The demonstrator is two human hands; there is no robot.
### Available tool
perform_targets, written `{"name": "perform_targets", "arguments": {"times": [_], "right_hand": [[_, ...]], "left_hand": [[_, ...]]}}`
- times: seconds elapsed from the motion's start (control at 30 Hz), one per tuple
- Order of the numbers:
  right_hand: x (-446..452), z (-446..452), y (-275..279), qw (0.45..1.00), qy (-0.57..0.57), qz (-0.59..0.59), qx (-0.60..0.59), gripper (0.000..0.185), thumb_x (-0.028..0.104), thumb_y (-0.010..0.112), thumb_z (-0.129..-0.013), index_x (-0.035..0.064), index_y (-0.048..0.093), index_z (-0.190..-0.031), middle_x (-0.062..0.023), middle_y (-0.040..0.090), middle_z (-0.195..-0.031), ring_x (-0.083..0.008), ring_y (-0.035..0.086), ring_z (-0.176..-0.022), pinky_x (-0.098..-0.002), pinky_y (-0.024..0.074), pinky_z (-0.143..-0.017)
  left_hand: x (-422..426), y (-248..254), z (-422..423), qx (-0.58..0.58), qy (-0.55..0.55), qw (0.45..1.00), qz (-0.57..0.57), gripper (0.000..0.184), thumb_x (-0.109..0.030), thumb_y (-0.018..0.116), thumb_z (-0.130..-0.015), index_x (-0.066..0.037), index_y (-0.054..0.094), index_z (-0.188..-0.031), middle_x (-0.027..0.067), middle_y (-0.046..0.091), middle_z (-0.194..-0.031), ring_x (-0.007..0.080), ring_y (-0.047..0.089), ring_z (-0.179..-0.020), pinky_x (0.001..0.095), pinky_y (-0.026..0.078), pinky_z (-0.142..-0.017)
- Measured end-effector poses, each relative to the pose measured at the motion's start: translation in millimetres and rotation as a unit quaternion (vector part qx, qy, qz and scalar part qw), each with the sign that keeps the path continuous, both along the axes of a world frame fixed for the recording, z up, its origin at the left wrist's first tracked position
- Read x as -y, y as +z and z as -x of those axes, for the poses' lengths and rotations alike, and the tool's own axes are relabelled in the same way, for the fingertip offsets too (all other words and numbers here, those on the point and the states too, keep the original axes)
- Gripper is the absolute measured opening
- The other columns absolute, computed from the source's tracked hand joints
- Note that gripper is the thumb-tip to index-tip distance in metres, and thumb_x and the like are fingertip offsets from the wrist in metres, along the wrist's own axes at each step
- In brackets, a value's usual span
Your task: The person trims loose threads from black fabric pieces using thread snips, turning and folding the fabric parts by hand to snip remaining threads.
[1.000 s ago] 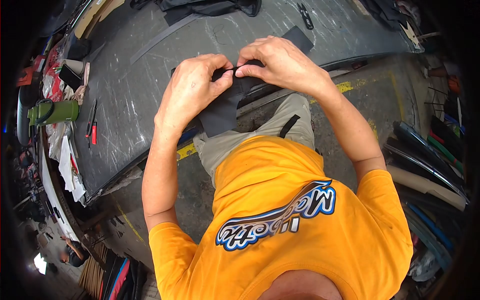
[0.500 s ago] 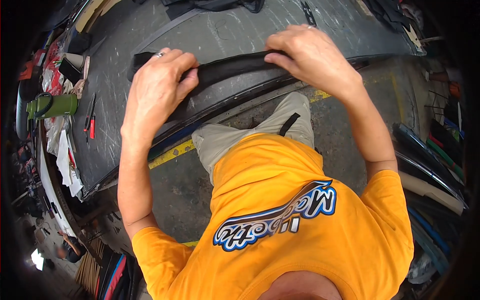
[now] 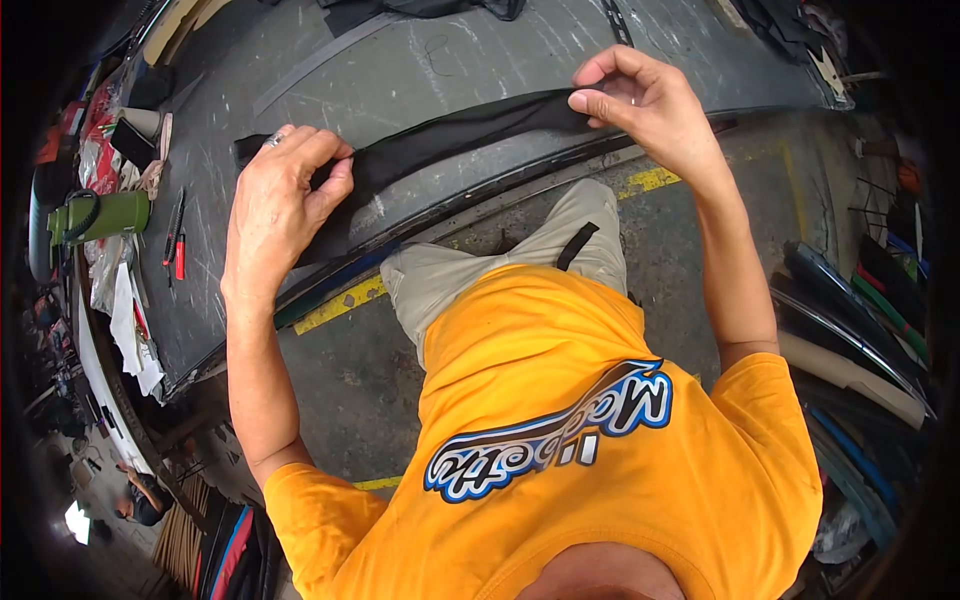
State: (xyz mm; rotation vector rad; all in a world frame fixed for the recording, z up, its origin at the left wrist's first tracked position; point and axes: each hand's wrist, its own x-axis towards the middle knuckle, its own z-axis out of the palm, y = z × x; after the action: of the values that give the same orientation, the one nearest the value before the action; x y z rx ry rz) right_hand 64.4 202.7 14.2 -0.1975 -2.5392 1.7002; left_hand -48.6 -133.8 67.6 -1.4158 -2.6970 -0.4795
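Note:
A long strip of black fabric (image 3: 460, 130) is stretched between my hands above the front edge of the grey worktable (image 3: 470, 62). My left hand (image 3: 285, 205), with a ring on one finger, pinches the strip near its left part, and a short dark end shows beyond the knuckles. The right end of the strip is between the thumb and fingertips of my right hand (image 3: 640, 95). Black snips (image 3: 618, 24) lie just beyond my right hand.
At the left stand a green bottle (image 3: 110, 215) and a red-and-black cutter (image 3: 176, 243). Dark fabric (image 3: 420, 10) lies at the table's far side, with more (image 3: 775, 30) at the back right. Rolls of material (image 3: 850, 370) are at the right. A person (image 3: 148, 497) is far off, lower left.
My hands have moved apart from close together, drawing the black strip out lengthwise. Over the last half second my left hand shifted slightly left and down, and my right hand slightly right.

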Motion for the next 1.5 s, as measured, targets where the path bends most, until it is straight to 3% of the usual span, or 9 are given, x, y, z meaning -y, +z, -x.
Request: {"name": "perform_targets", "arguments": {"times": [0.2,0.33,0.6,1.03,1.17,1.23,1.3,1.5], "right_hand": [[-3,4,-23,0.987,0.026,0.159,-0.013,0.015,0.005,0.072,-0.094,0.0004,0.063,-0.105,-0.0051,0.066,-0.102,-0.0089,0.066,-0.089,-0.0252,0.0599,-0.075],[-2,3,-29,0.978,0.014,0.200,-0.050,0.014,0.005,0.073,-0.094,0.0008,0.064,-0.104,-0.0049,0.067,-0.098,-0.0112,0.068,-0.087,-0.0259,0.0597,-0.076],[-1,2,-35,0.974,-0.023,0.214,-0.069,0.015,0.009,0.074,-0.094,0.0014,0.065,-0.103,-0.0035,0.067,-0.089,-0.0150,0.072,-0.079,-0.0260,0.0586,-0.075],[-7,2,-47,0.973,-0.016,0.217,-0.076,0.014,0.008,0.072,-0.094,0.0011,0.065,-0.105,-0.0055,0.068,-0.094,-0.0156,0.072,-0.077,-0.0259,0.0580,-0.073],[-5,0,-44,0.978,-0.018,0.195,-0.069,0.011,0.007,0.072,-0.094,0.0011,0.066,-0.101,-0.0054,0.069,-0.096,-0.0134,0.070,-0.079,-0.0249,0.0563,-0.076],[-4,-1,-44,0.989,-0.016,0.125,-0.081,0.009,0.007,0.073,-0.093,0.0017,0.067,-0.098,-0.0041,0.068,-0.094,-0.0114,0.067,-0.079,-0.0238,0.0542,-0.077],[0,-3,-41,0.992,-0.017,0.089,-0.087,0.009,0.007,0.073,-0.092,0.0019,0.068,-0.096,-0.0034,0.068,-0.093,-0.0105,0.066,-0.079,-0.0233,0.0531,-0.077],[28,-11,-43,0.984,-0.041,0.171,-0.027,0.008,0.008,0.073,-0.091,0.0026,0.068,-0.095,-0.0002,0.067,-0.086,-0.0079,0.061,-0.076,-0.0224,0.0496,-0.073]], "left_hand": [[3,-4,1,0.013,0.015,1.000,0.004,0.012,-0.011,0.072,-0.086,-0.002,0.066,-0.091,0.0118,0.065,-0.086,0.0318,0.062,-0.083,0.0390,0.050,-0.076],[6,-7,1,0.019,0.022,1.000,-0.001,0.012,-0.011,0.072,-0.085,-0.002,0.065,-0.090,0.0118,0.065,-0.086,0.0318,0.062,-0.082,0.0392,0.050,-0.076],[6,-8,1,0.018,0.030,0.999,-0.005,0.012,-0.010,0.071,-0.084,-0.002,0.064,-0.088,0.0119,0.064,-0.083,0.0316,0.061,-0.081,0.0396,0.050,-0.075],[5,-11,0,0.024,0.026,0.999,-0.016,0.011,-0.009,0.071,-0.083,-0.002,0.063,-0.088,0.0126,0.062,-0.081,0.0322,0.061,-0.078,0.0396,0.050,-0.074],[6,-10,0,0.030,0.037,0.999,-0.002,0.011,-0.009,0.071,-0.083,-0.002,0.064,-0.088,0.0129,0.063,-0.081,0.0323,0.061,-0.079,0.0393,0.050,-0.075],[8,-9,1,0.034,0.041,0.999,0.005,0.011,-0.009,0.071,-0.082,-0.002,0.064,-0.088,0.0131,0.063,-0.081,0.0323,0.062,-0.080,0.0392,0.050,-0.076],[12,-8,5,0.050,0.028,0.998,0.014,0.010,-0.009,0.070,-0.084,-0.002,0.066,-0.091,0.0142,0.066,-0.086,0.0325,0.063,-0.083,0.0384,0.051,-0.081],[4,-6,27,0.058,0.079,0.992,0.076,0.016,-0.012,0.068,-0.090,-0.003,0.070,-0.103,0.0173,0.071,-0.104,0.0341,0.067,-0.096,0.0385,0.052,-0.093]]}}
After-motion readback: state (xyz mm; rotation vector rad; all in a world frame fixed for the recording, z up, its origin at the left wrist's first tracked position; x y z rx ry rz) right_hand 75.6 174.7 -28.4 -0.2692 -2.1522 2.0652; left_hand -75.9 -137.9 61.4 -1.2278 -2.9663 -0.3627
